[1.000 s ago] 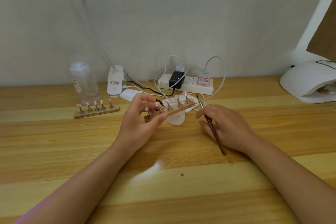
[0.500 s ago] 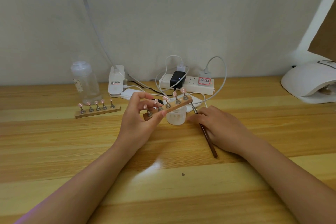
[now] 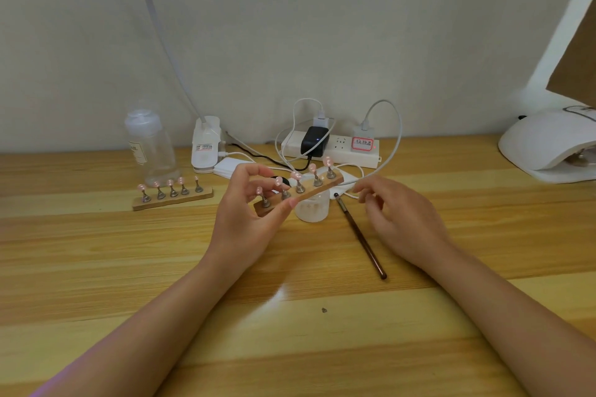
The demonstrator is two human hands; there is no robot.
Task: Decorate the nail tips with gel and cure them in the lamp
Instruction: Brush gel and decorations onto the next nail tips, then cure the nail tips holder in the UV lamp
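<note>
Left grip [image 3: 248, 219] pinches a wooden nail-tip bar [image 3: 300, 193]; right grip [image 3: 400, 216] hangs loose beside a slim brown brush [image 3: 361, 237].

Left hand [image 3: 248, 219] pinching; right hand [image 3: 403, 219] loose

On the table [image 3: 96, 267]: nail-tip holder [image 3: 300, 192] raised in left hand [image 3: 248, 219], tilted above a small cup [image 3: 312, 208]; brush [image 3: 359, 235] lying just left of right hand [image 3: 403, 216]. Far left, second holder [image 3: 173, 195] before a bottle [image 3: 150, 147]. Behind, power strip [image 3: 335, 148] against wall. Far right, curing lamp [image 3: 548, 148].
</note>
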